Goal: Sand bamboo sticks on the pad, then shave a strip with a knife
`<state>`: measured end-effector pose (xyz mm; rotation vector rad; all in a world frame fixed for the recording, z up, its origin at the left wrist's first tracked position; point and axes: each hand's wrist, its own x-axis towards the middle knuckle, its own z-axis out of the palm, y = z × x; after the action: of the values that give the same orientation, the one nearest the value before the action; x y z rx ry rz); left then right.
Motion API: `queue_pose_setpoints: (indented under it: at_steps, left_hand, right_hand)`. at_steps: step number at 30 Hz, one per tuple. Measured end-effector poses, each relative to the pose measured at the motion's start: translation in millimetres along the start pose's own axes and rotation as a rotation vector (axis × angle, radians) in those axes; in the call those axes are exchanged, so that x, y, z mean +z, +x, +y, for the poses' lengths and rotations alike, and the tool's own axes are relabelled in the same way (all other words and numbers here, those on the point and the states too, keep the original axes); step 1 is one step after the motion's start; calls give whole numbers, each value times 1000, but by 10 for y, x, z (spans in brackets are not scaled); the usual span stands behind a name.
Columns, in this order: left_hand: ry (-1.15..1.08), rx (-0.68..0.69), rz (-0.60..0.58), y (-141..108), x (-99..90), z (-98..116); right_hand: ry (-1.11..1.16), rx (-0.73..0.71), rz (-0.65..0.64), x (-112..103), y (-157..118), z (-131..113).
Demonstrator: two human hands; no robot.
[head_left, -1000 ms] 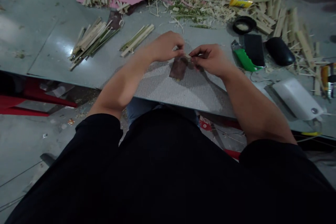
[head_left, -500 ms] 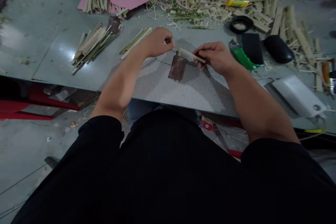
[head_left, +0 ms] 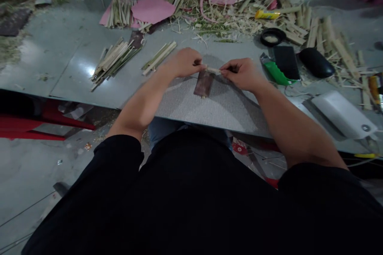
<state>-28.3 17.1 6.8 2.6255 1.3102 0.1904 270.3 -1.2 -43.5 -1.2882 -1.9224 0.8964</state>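
Observation:
A short, pale bamboo stick (head_left: 214, 70) spans the gap between my hands, just over the table. My right hand (head_left: 241, 73) pinches its right end between thumb and fingers. At its left end the fingertips of my left hand (head_left: 189, 63) are closed on it. Below the stick lies a dark brown rectangular piece (head_left: 204, 84), which looks like sandpaper. A small bit of wood pokes out from its lower edge. Left of my left hand rest a small bundle of sticks (head_left: 160, 56) and a larger pile of sticks (head_left: 115, 63).
Shavings (head_left: 215, 18) and pink paper (head_left: 154, 8) cover the back of the table. To the right are a black ring (head_left: 273, 37), a green wrapper (head_left: 277, 73), a black computer mouse (head_left: 316, 62) and a white box (head_left: 344, 114) with a cable.
My left hand has closed on the free end of the stick. The stick has turned more level and sits nearer the brown piece. The whole view has shifted slightly.

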Motion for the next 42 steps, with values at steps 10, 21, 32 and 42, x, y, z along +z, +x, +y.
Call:
queue_pose_setpoints:
  at_steps: [10,21,32,42]
  left_hand:
    - [111,91,11,-32,38,386]
    - [62,149,-85,-26,47,335]
    - [-12,179,-99,26,215,190]
    - [-49,248,-44,85,325,53]
  right_hand:
    - [-26,-62,70,85,-78,-114]
    - [122,-8,-125,24,-87,-169]
    - [-12,66,-307,-30,-120,-288]
    - [-543,248,-322,198,-225,-732]
